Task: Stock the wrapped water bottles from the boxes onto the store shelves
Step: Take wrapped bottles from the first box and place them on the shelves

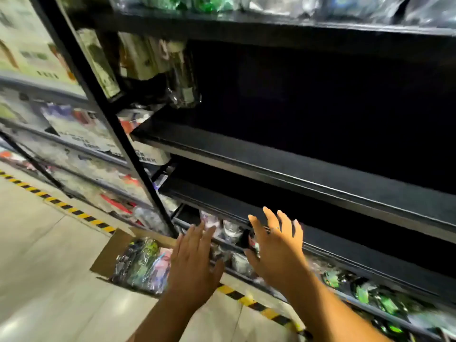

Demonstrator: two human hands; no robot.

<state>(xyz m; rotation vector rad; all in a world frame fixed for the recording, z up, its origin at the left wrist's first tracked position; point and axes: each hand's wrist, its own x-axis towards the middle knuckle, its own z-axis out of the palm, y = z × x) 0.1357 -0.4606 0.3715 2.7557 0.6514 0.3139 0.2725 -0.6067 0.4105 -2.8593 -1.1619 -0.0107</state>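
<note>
A cardboard box sits on the floor at the foot of the black shelf unit, filled with wrapped water bottles in clear plastic with green, black and pink colours. My left hand hovers over the box's right side, fingers spread and holding nothing. My right hand, with a ring on one finger, is open in front of the bottom shelf, where more wrapped bottles lie. Two wrapped bottles stand at the left end of the middle shelf, which is otherwise dark and bare.
The top shelf carries plastic-wrapped goods. Green wrapped items lie along the bottom shelf to the right. A black upright post separates a neighbouring rack of packaged goods on the left. Yellow-black tape marks the tiled floor.
</note>
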